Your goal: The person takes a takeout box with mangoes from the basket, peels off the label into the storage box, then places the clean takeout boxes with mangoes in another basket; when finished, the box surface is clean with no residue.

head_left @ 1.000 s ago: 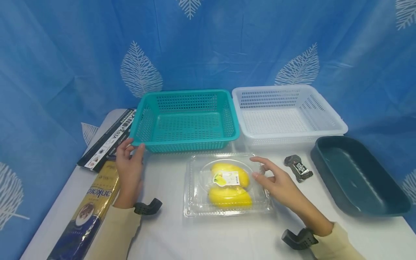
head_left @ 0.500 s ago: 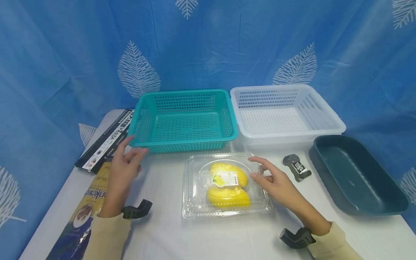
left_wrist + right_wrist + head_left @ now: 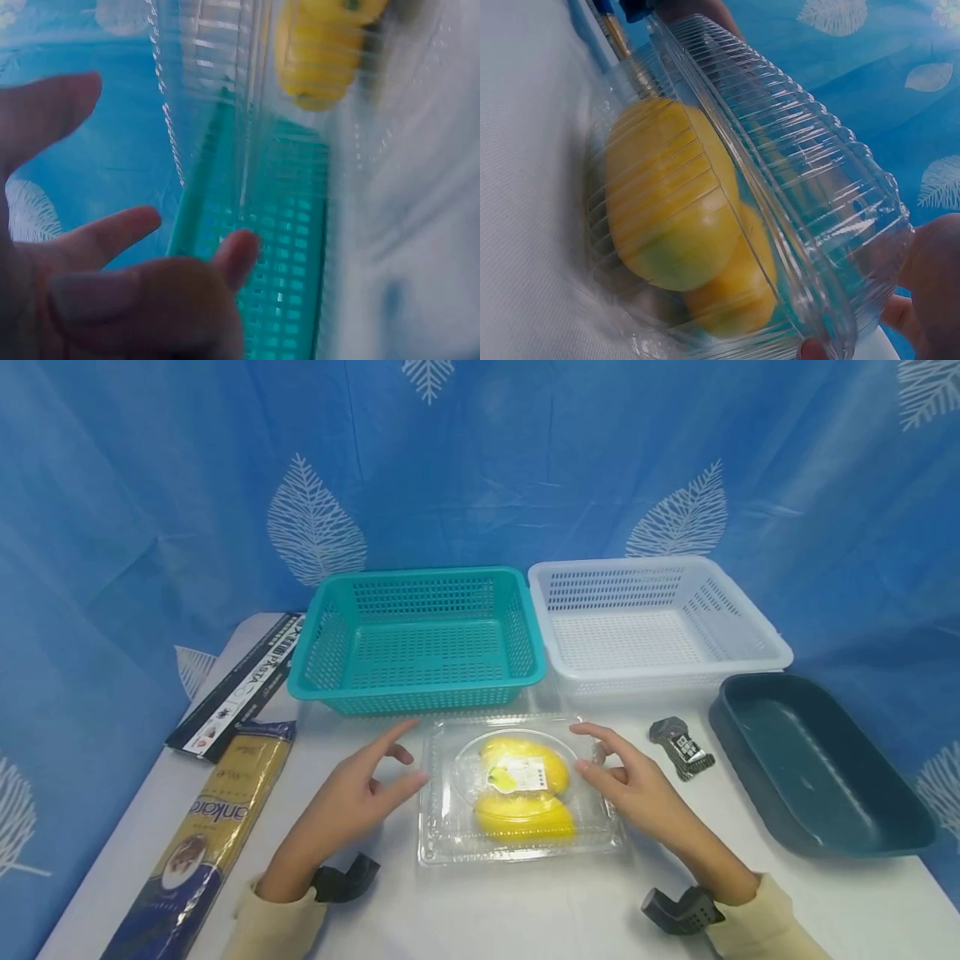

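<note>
A clear plastic clamshell box (image 3: pixel 442 835) lies closed on the table, with two yellow mangoes (image 3: pixel 525 818) inside and a label (image 3: pixel 519 774) on its lid. My left hand (image 3: pixel 352 802) is at the box's left side, thumb and index finger spread apart. In the left wrist view nothing lies between its fingers (image 3: pixel 112 232). At the right end of the box is my right hand (image 3: pixel 637 781), its index finger and thumb loosely spread over the lid's edge. The right wrist view shows its fingers (image 3: pixel 934 262) touching or very near the clear plastic.
Behind the box stand a teal basket (image 3: pixel 420 696) and a white basket (image 3: pixel 675 672). A dark green tub (image 3: pixel 817 777) sits at the right, beside a small black packet (image 3: pixel 681 747). On the left lie a black pasta box (image 3: pixel 240 693) and a gold-and-blue pasta bag (image 3: pixel 202 843).
My left hand has left the teal basket's front left corner and come right and nearer, to the clear box's left side. My right hand has stayed at the box's right end.
</note>
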`<state>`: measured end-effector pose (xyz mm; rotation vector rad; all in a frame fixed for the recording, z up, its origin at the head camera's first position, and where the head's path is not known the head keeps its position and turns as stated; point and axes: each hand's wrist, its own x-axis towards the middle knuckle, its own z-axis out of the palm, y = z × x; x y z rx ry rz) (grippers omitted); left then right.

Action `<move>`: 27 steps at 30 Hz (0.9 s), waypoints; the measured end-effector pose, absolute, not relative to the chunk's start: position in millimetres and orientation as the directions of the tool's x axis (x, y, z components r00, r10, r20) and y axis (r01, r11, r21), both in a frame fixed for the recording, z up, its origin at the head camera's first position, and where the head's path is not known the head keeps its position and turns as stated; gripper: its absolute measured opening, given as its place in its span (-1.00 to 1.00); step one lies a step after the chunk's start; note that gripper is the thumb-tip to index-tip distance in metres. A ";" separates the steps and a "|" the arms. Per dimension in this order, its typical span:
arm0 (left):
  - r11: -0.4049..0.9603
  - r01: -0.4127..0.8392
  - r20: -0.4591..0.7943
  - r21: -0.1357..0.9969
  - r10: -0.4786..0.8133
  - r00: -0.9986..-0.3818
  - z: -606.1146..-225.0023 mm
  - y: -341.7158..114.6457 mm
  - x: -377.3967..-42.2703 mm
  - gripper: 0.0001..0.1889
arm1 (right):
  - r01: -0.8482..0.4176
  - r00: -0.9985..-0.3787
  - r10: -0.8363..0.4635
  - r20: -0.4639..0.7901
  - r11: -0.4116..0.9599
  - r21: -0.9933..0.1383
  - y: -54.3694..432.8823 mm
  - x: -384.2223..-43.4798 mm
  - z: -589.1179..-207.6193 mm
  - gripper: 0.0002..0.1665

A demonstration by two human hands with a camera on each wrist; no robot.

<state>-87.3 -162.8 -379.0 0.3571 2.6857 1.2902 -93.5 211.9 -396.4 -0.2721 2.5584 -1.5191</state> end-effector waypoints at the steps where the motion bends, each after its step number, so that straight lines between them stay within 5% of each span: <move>1: 0.612 0.151 -0.040 0.776 0.287 -0.957 -378.8 -161.8 -85.9 -0.23 | -0.077 -0.972 -0.231 -0.039 0.472 -0.878 211.6 -93.4 -396.4 -0.42; 13: 0.480 0.159 -0.084 0.863 0.446 -0.891 -387.8 -153.4 -80.7 -0.20 | -0.096 -0.971 -0.239 -0.020 0.465 -0.880 211.4 -92.9 -396.7 -0.42; 27: 0.377 0.101 -0.091 0.921 0.459 -0.884 -391.7 -148.5 -81.0 -0.24 | -0.238 -0.955 -0.286 0.072 0.600 -0.764 214.7 -90.6 -397.8 -0.41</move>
